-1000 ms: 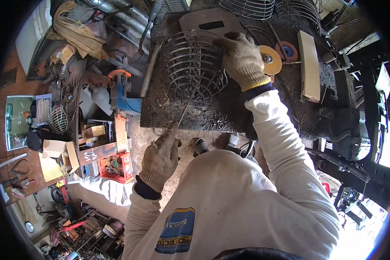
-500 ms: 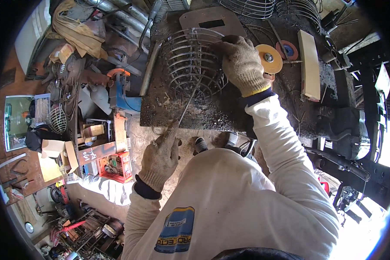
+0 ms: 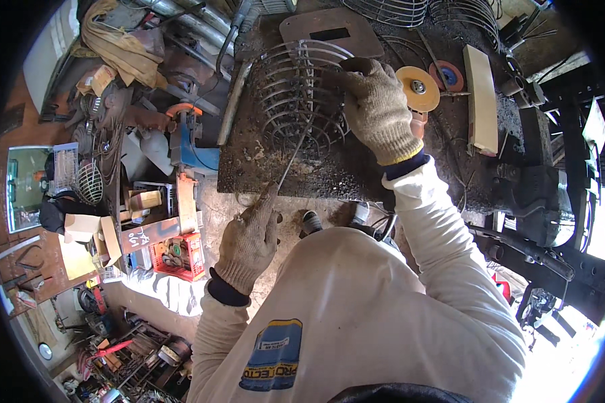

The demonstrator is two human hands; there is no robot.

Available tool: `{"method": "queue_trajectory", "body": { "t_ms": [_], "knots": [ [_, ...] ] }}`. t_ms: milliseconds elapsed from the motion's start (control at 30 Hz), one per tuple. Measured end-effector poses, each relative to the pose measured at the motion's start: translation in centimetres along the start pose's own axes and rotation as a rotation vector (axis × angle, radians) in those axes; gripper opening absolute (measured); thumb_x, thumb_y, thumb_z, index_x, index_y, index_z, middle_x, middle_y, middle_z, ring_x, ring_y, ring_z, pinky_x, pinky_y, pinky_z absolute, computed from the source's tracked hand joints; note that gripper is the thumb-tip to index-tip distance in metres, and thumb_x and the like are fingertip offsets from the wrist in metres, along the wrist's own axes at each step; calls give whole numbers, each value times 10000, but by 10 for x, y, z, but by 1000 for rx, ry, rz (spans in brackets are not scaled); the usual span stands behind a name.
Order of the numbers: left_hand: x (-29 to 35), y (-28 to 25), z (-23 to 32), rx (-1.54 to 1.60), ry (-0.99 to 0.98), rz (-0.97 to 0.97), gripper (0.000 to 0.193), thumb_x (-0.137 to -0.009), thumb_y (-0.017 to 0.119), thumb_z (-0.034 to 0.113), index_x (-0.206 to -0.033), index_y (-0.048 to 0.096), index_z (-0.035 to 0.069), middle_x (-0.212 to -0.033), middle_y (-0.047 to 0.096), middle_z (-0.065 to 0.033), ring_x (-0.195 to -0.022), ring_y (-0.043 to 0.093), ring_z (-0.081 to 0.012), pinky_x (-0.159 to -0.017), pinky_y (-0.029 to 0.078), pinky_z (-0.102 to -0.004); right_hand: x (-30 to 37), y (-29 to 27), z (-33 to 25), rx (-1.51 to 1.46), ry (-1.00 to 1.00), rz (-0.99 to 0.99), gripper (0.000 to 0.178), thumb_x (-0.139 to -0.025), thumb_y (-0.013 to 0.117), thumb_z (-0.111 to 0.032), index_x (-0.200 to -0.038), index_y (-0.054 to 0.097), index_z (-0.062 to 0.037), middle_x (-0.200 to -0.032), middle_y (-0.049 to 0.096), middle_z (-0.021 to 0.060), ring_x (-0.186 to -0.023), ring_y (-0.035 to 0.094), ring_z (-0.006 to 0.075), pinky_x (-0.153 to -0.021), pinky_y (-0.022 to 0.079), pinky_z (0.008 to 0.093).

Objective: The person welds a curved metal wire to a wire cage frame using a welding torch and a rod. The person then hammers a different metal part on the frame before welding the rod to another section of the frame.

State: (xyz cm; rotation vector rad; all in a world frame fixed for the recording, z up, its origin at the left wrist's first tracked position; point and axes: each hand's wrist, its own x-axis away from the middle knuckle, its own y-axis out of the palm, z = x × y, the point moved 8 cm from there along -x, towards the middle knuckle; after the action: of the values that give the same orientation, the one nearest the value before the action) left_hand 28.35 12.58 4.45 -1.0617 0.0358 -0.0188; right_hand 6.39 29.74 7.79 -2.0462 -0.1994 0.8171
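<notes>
A rounded cage of bent metal wire [image 3: 292, 102] lies on the dark, gritty workbench [image 3: 242, 176]. My left hand [image 3: 247, 238], in a knitted work glove, is closed round the lower end of a thin metal rod [image 3: 290, 161] at the bench's near edge. The rod slants up to the right, and its far end reaches among the cage's lower wires. On the cage's right side, my gloved right hand [image 3: 383, 114] has its fingers curled at the rim, gripping it; the fingertips are partly in shadow.
Right of my right hand lie a yellow disc [image 3: 418, 89], a reddish disc [image 3: 447, 76] and a pale wooden block [image 3: 480, 101]. A brown plate with a slot [image 3: 333, 32] lies behind the cage. More wire cages [image 3: 386, 9] stand at the far edge. A blue vise [image 3: 196, 148] is at left.
My right hand has shifted slightly down and right at the cage's rim. The left hand and the rod are nearly where they were.
</notes>
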Motion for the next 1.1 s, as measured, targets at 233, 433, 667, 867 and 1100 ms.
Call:
{"method": "queue_trajectory", "body": {
  "t_ms": [233, 433, 667, 867, 1100],
  "knots": [
    [6, 10, -16, 267, -94, 5, 506, -1001, 528, 77, -1499, 438, 96, -900, 722, -141, -586, 664, -208, -550, 541, -362, 9, 11, -7, 13, 10, -63, 419, -783, 624, -49, -1151, 737, -212, -1200, 640, 118, -1081, 592, 362, -929, 498, 473],
    [13, 19, -30, 248, -125, -1, 503, -1015, 510, 92, -1510, 423, 107, -907, 721, -142, -580, 659, -201, -550, 543, -352, 13, -1, -11, -116, -40, 3, 358, -774, 628, -135, -1087, 757, -251, -1154, 647, 96, -1090, 584, 344, -937, 474, 488],
    [1, 6, -7, 20, -25, -43, 500, -1015, 502, 88, -1509, 425, 101, -909, 725, -130, -604, 669, -198, -567, 551, -354, 25, 5, -14, 7, -57, -5, 400, -762, 628, -100, -1127, 750, -208, -1133, 638, 121, -1026, 587, 365, -879, 492, 481],
    [7, 8, -8, -2, 12, 6, 516, -1003, 512, 72, -1509, 417, 98, -913, 724, -137, -609, 669, -213, -577, 549, -361, 23, -1, -34, -37, -52, -57, 381, -777, 630, -100, -1117, 752, -219, -1187, 643, 108, -1086, 581, 361, -936, 470, 495],
    [9, 16, -21, 202, -34, 69, 499, -1001, 519, 76, -1493, 437, 95, -1021, 722, -156, -679, 694, -232, -582, 552, -374, 25, 10, -44, -2, -147, -67, 401, -763, 643, -58, -1087, 758, -264, -1204, 651, 53, -1151, 568, 331, -994, 441, 506]
  ]
}}
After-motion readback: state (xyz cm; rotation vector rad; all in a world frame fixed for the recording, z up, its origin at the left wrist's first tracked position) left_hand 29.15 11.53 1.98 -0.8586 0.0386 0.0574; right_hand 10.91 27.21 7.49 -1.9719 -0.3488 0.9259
